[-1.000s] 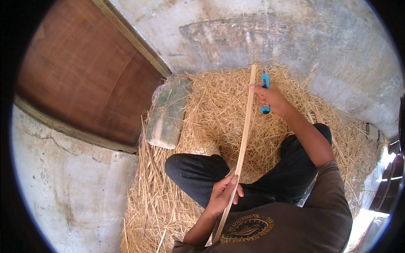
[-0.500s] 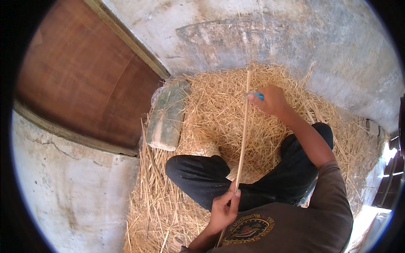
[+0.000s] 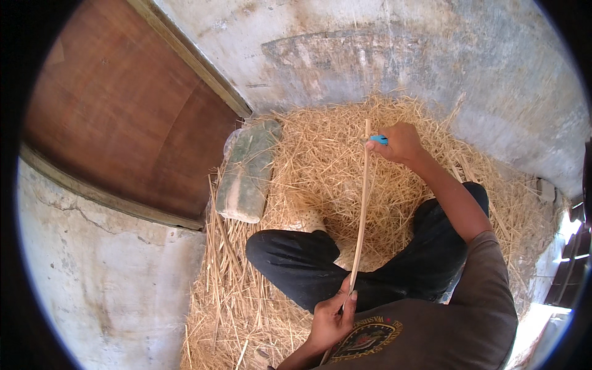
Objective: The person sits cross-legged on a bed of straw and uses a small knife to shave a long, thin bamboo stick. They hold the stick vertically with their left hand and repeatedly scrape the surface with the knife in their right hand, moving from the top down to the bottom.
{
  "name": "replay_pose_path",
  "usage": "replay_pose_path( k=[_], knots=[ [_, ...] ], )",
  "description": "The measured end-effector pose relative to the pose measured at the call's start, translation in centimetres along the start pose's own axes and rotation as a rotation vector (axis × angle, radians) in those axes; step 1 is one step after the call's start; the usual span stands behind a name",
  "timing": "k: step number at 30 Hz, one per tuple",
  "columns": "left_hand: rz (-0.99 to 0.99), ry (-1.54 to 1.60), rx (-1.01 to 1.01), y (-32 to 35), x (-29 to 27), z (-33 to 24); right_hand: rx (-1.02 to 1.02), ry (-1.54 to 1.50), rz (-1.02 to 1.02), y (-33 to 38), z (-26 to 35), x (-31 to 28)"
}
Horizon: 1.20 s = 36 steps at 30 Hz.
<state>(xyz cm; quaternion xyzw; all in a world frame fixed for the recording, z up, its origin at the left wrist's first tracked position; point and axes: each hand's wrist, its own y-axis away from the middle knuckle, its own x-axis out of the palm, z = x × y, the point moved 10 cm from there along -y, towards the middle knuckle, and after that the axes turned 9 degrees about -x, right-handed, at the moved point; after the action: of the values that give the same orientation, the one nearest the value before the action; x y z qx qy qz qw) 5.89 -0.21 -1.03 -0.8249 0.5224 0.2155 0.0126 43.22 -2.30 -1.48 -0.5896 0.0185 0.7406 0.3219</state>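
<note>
Head view: right hand [image 3: 399, 145], upper right of centre, closed around a blue cutter [image 3: 379, 140], thumb up against the pale wooden strip [image 3: 362, 209] just below its top end. Left hand [image 3: 332, 319], bottom centre, pinches the same strip low down between thumb and fingers. Strip runs near-vertical down mid-frame, slightly tilted, lower end passing under the left hand toward the bottom edge.

Step in hand, as judged: blade work on the strip's upper part, cutter set crosswise to it. Blade too small to make out, so contact or bite can't be told. Next move probably calls for a firm left pinch and a controlled right-hand stroke, with the thumb clear of the edge.

Pose: right arm reaches up from the lower right, forearm slanting to upper left, wrist bent inward. Left forearm comes in from the bottom edge, hand near the lap, thumb uppermost.

Outward: dark trousers [image 3: 287, 256], knees spread; brown shirt [image 3: 431, 327] lower right; straw [image 3: 320, 148] all around; wrapped greenish bundle [image 3: 245, 179] left of centre; brown panel [image 3: 123, 111] upper left; stained wall [image 3: 481, 55] upper right.
</note>
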Motion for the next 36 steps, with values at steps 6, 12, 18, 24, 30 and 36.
replay_pose_path(
  k=[6,12,18,24,30,36],
  knots=[
    [0.08,-0.041,-0.049,0.4,0.3,0.4,0.052,0.121,-0.114,-0.4,-2.8,-1.2],
    [0.053,0.129,0.056,1.8,-0.2,2.1,0.5,0.01,-0.111,0.3,-10.9,-3.2],
    [-0.038,0.43,-0.294,-2.8,-3.7,3.1,0.136,-0.182,0.029,3.7,4.9,-0.3],
    [0.019,0.418,-0.266,-2.5,-2.8,2.3,-0.283,-0.151,0.0,6.7,16.4,-0.9],
    [-0.002,0.418,-0.266,-1.6,-2.6,2.5,-0.303,-0.129,0.013,6.2,16.8,-0.6],
    [-0.064,0.206,-0.107,-1.9,-3.6,0.1,-0.275,-0.081,-0.007,5.9,17.5,-0.9]
  ],
)
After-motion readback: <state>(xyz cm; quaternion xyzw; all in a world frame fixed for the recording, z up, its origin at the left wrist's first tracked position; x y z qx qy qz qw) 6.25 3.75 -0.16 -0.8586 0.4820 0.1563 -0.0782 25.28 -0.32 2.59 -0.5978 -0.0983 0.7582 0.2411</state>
